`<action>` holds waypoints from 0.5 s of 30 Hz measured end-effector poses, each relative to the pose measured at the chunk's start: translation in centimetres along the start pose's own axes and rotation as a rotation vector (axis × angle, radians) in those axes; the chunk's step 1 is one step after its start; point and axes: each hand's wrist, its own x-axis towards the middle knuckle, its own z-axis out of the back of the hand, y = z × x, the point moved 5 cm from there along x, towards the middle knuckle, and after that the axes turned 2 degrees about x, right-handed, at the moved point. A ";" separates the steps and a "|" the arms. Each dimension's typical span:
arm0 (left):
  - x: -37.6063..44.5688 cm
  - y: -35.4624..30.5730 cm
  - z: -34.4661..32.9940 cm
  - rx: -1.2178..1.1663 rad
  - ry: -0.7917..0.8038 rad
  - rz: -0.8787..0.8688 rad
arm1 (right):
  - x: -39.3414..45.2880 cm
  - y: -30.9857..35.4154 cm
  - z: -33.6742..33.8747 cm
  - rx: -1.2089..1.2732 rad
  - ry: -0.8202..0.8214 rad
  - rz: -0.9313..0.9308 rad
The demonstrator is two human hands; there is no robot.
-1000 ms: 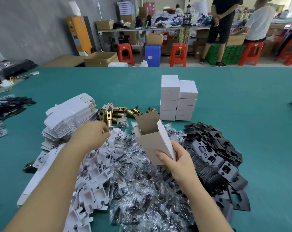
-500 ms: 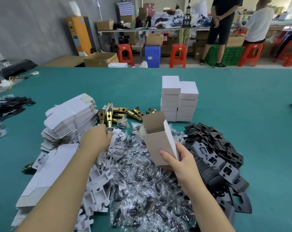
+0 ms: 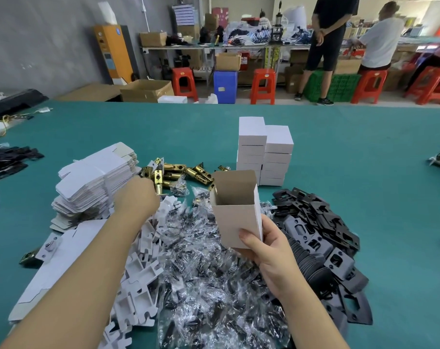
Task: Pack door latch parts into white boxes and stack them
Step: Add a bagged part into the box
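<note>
My right hand (image 3: 269,258) grips an upright white box (image 3: 235,217) from below, its top flap open and its inside bare. My left hand (image 3: 135,197) reaches forward over the white inserts, its fingertips at an upright brass latch (image 3: 158,178) in the pile of brass latches (image 3: 181,172). The back of the hand hides whether the fingers grip it. Two stacks of closed white boxes (image 3: 264,152) stand behind the open box.
A stack of flat unfolded boxes (image 3: 95,182) lies at the left. White card inserts (image 3: 140,275), clear bags of screws (image 3: 208,278) and black plates (image 3: 314,233) are heaped in front. The green table (image 3: 365,172) stretches right. People stand beyond it.
My left hand moved forward from the inserts to the brass latches. My right hand tilted the open box more upright.
</note>
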 end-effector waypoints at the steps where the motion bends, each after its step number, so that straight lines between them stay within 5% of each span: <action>1: -0.2 -0.1 0.8 -0.002 -0.043 -0.001 | 0.0 0.0 0.0 0.018 0.006 -0.001; 6: -3.1 -1.5 7.2 -0.350 -0.244 -0.104 | -0.1 -0.2 -0.3 0.064 0.032 -0.029; 11: -7.6 -3.3 13.8 -0.930 -0.163 -0.335 | -0.2 0.0 -0.8 0.125 0.053 -0.036; 15: -10.3 -5.3 15.9 -1.008 -0.071 -0.532 | -0.2 -0.2 -0.8 0.139 0.048 -0.048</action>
